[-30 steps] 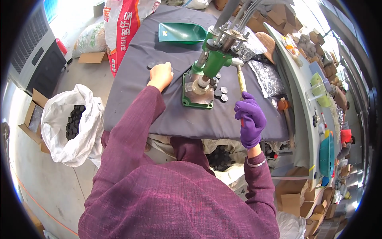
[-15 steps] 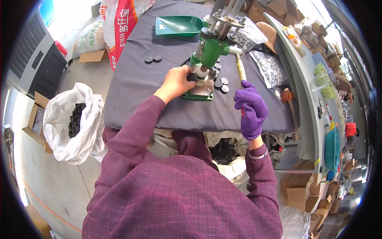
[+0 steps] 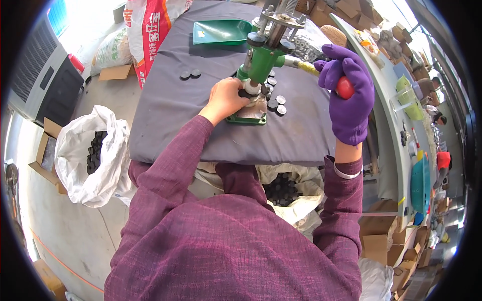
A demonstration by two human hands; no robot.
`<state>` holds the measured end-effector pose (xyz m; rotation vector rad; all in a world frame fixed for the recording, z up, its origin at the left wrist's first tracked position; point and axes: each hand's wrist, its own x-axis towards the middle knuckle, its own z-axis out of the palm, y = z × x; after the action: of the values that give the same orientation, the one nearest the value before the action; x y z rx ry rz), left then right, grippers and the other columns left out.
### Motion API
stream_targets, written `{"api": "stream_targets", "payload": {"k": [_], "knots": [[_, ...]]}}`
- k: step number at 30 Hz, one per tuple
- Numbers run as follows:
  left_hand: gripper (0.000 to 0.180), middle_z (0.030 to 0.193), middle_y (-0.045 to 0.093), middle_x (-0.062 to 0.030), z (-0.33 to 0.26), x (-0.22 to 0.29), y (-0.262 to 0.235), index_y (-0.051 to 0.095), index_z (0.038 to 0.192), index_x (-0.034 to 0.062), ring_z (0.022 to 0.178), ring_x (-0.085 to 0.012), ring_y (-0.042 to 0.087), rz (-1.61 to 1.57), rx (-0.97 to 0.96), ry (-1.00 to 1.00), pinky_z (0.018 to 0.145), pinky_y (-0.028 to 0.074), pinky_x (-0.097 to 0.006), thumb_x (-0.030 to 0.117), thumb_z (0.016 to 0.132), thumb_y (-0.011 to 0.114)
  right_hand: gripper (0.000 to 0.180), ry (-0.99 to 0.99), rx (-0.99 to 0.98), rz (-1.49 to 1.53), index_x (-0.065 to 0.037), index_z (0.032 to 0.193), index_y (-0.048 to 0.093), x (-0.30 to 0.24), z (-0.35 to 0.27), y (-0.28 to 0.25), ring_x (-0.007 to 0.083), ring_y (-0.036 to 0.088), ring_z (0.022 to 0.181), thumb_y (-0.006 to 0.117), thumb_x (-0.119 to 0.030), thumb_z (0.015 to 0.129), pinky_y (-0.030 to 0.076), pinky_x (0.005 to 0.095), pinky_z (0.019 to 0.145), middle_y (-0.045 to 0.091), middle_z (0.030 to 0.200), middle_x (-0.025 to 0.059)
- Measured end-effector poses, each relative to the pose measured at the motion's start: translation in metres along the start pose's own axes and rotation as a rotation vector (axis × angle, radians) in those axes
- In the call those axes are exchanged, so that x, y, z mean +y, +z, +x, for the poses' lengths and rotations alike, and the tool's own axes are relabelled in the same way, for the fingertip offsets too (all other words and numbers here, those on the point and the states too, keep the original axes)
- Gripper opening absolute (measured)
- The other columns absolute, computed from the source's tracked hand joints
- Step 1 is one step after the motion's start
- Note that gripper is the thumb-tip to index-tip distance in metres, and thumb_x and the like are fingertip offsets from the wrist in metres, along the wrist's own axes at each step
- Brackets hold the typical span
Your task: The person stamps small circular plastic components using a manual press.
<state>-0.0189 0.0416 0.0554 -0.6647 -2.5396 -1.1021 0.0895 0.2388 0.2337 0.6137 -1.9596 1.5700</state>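
Observation:
A green hand press (image 3: 262, 64) stands on the cloth-covered table. My bare left hand (image 3: 223, 102) reaches in from the left side of its base, thumb and fingers closed on a round black cap (image 3: 244, 94) just under the ram. My right hand (image 3: 350, 100), in a purple knit glove, is wrapped round the end of the press lever (image 3: 306, 66); the lever's red knob (image 3: 345, 88) shows between the fingers. Several black and silver round caps (image 3: 280, 109) lie close to the right of the base. Two dark caps (image 3: 191, 73) rest apart on the left.
A green scoop tray (image 3: 223, 32) lies behind the press. White sacks holding black caps stand at the left (image 3: 90, 118) and below the table's front edge (image 3: 306, 200). Along the right runs a long grey bench (image 3: 384, 83) with containers. A grey cooler (image 3: 45, 70) stands far left.
My right hand has moved up and to the right, swinging the lever from pointing toward me to pointing right. My left hand has brought the black cap slightly further under the ram.

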Motion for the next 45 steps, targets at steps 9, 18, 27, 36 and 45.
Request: {"api": "stream_targets", "payload": {"k": [9,18,27,36,45], "knots": [[0.044,0.099,0.061,-0.0096,0.000,-0.002,0.030,0.067,0.091,0.0058,0.102,-0.0314,0.052,-0.105,0.131,-0.079,0.083,0.042,-0.043,0.030,0.059,0.084,0.042,-0.038,0.014,-0.035,0.011,0.108,0.061,0.008,-0.011,0.002,0.0156,0.050,0.062,0.037,-0.020,0.094,0.049,0.0367,0.081,0.046,0.061,0.0031],[0.037,0.098,0.061,-0.0134,0.001,-0.029,0.005,0.065,0.099,0.0051,0.097,-0.0330,0.056,-0.119,0.209,0.051,0.087,0.046,-0.042,0.012,0.064,0.072,0.026,-0.320,-0.081,-0.211,0.000,0.095,0.064,0.077,-0.090,0.000,0.0181,0.056,0.069,0.045,-0.015,0.085,0.042,0.0491,0.097,0.057,0.065,0.0041],[0.027,0.116,0.056,-0.0087,0.020,-0.115,-0.031,0.068,0.101,0.0100,0.116,-0.0282,0.046,0.648,0.123,-0.213,0.091,0.038,-0.048,0.026,0.079,0.071,0.028,-0.240,-0.077,-0.194,-0.001,0.095,0.064,0.064,-0.092,0.005,0.0181,0.057,0.070,0.047,-0.015,0.079,0.040,0.0497,0.101,0.056,0.060,0.0033],[0.048,0.113,0.059,-0.0057,0.007,-0.103,-0.020,0.061,0.116,0.0092,0.118,-0.0252,0.045,0.546,0.153,-0.177,0.092,0.036,-0.047,0.026,0.073,0.074,0.033,-0.192,-0.055,-0.132,0.002,0.092,0.068,0.057,-0.089,0.008,0.0172,0.054,0.066,0.046,-0.003,0.069,0.042,0.0457,0.101,0.057,0.061,0.0030],[0.033,0.104,0.061,-0.0050,0.026,-0.109,-0.006,0.066,0.103,0.0129,0.112,-0.0259,0.047,0.579,0.066,-0.008,0.090,0.035,-0.047,0.034,0.078,0.071,0.028,-0.183,-0.072,-0.165,0.001,0.091,0.065,0.062,-0.089,0.008,0.0164,0.055,0.070,0.046,-0.011,0.074,0.040,0.0486,0.101,0.057,0.062,0.0027]]}}
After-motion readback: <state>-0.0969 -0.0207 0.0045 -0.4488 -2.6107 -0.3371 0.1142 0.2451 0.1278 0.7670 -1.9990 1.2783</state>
